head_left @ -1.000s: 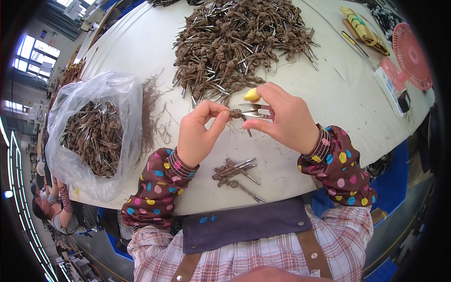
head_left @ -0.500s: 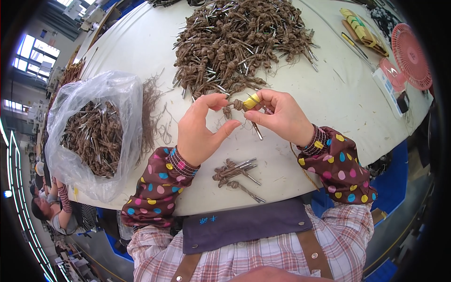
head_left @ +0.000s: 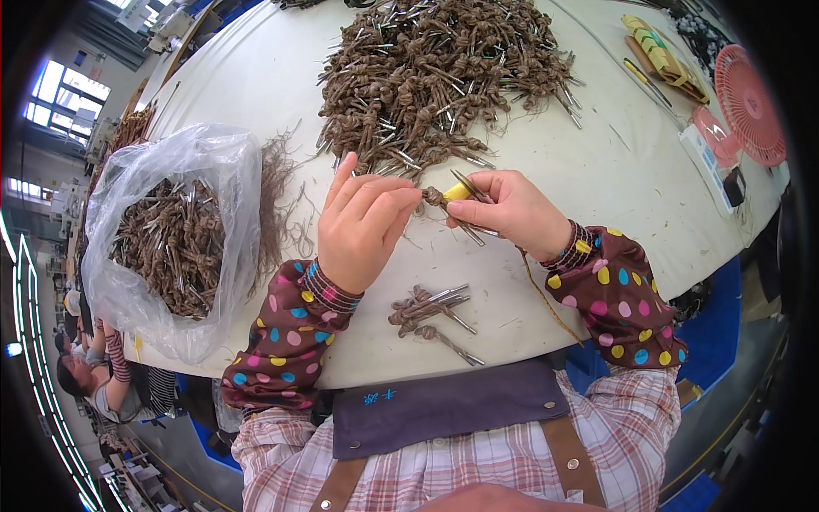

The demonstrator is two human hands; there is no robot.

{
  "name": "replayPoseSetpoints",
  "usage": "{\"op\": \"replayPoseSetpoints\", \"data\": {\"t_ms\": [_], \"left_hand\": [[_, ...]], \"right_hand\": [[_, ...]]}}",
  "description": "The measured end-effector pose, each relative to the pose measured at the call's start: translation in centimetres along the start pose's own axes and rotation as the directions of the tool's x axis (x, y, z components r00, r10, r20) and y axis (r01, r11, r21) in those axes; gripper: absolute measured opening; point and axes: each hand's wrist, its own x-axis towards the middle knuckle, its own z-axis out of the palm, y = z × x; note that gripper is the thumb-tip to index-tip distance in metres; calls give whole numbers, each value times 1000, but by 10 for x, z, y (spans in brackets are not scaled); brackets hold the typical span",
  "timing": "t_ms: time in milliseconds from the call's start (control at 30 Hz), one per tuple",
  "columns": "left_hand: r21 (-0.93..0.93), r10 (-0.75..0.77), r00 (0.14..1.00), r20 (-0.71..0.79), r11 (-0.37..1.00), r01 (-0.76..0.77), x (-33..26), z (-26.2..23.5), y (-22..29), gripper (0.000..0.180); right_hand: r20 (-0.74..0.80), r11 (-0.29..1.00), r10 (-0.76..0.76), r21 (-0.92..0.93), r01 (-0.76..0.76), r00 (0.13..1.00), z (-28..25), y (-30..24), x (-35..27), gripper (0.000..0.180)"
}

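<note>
Over the table, my right hand (head_left: 516, 213) is closed round a brown knotted cord (head_left: 433, 198) with metal tips. The same hand holds a pointed metal tool with a yellow part (head_left: 458, 189), which looks like thread snips. At the left side of the knot, my left hand (head_left: 367, 222) pinches the cord's end between thumb and fingertips, its little finger raised. Whatever thin strand lies in that pinch is too small to make out. Below my hands lies a small group of finished-looking knotted cords (head_left: 418, 307) with metal tips.
A large heap of knotted cords (head_left: 435, 77) covers the far middle of the table (head_left: 589, 171). To the left stands a clear plastic bag (head_left: 239, 230) holding more, beside loose brown threads (head_left: 275, 205). A pink fan (head_left: 749, 102) and a yellow-wrapped bundle (head_left: 661, 51) are at the right.
My left hand has gone from spread thumb and fingers to a pinch at the knot. The cord in my right hand has turned, its metal tips now pointing more to the right.
</note>
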Motion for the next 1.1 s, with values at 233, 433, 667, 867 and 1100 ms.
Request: {"op": "replayPoseSetpoints", "data": {"t_ms": [233,433,667,867,1100], "left_hand": [[-323,-159,983,96,929,182,0,0,2,16],[-234,-93,991,93,966,113,-1,3,3,17],[-181,-53,995,87,981,68,0,5,9,17],[-175,-45,995,89,983,60,-3,8,10,18],[-235,-168,985,45,956,174,-3,3,3,18]], "right_hand": [[-49,857,-269,-467,216,962,5,-6,-7,29],[79,237,-640,-926,294,764,13,-5,-11,29],[227,-77,-627,-970,231,745,21,-7,-16,18],[314,-260,-658,-948,185,685,26,-6,-17,10],[29,329,-682,-881,341,731,13,-5,-9,29]]}}
